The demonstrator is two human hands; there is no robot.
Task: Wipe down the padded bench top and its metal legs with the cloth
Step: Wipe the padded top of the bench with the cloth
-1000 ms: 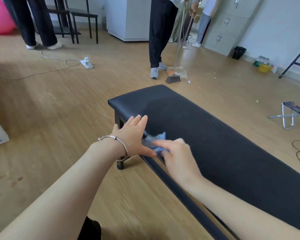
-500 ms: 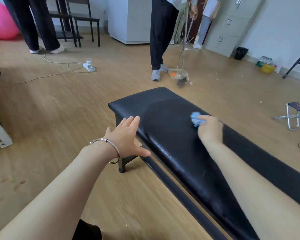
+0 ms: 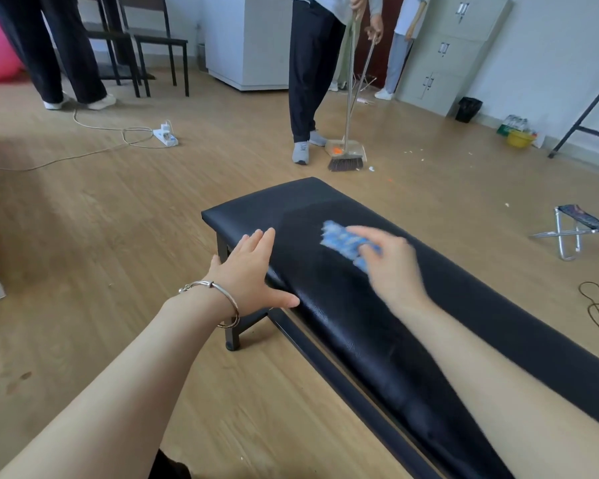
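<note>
My right grip [image 3: 391, 267] holds the cloth [image 3: 343, 240] down on the bench [image 3: 353, 333] top to rub it. My left grip [image 3: 251, 267] lies open on the near edge, likely steadying me.

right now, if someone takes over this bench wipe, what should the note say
Left hand: open, flat on the near edge of the bench top.
Right hand: holds the blue cloth on the top towards its far end, blurred with motion.
Done: part of the top looks wiped; how much is unclear.
Left: the rest of the top, then the metal legs.
</note>
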